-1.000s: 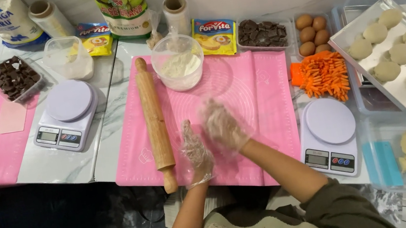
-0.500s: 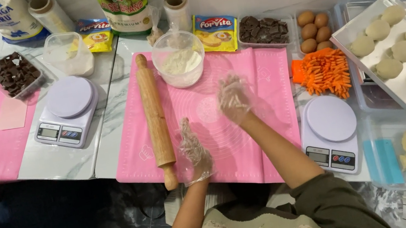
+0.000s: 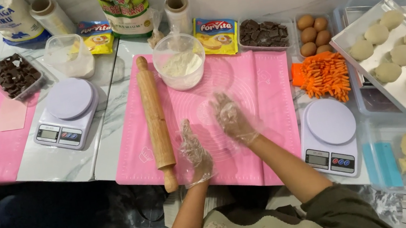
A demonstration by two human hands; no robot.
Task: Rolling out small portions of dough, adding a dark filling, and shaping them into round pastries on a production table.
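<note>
Both hands wear thin clear plastic gloves and hover over the pink silicone mat point(image 3: 265, 92) in the middle of the frame. The left hand point(image 3: 196, 153) sits low and left of centre, fingers loosely curled, close beside the lower end of the wooden rolling pin point(image 3: 155, 119) but, as far as the view lets one judge, not touching it. The right hand point(image 3: 232, 117) is slightly higher and to the right, fingers spread and palm turned inward. The hands are apart from each other, and neither grips anything.

The rolling pin lies on the left part of the mat with its long axis running nearly straight up and down the frame: one handle points to the top, the other to the bottom edge of the mat.

Above the hands stands a clear bowl of flour point(image 3: 180, 67). To the right of the mat lie an orange bristly scrubber-like thing point(image 3: 324, 74) and a white kitchen scale point(image 3: 330, 134). At the upper right, a tray of dough balls point(image 3: 402, 56) rests on the desk point(image 3: 107, 130).
</note>
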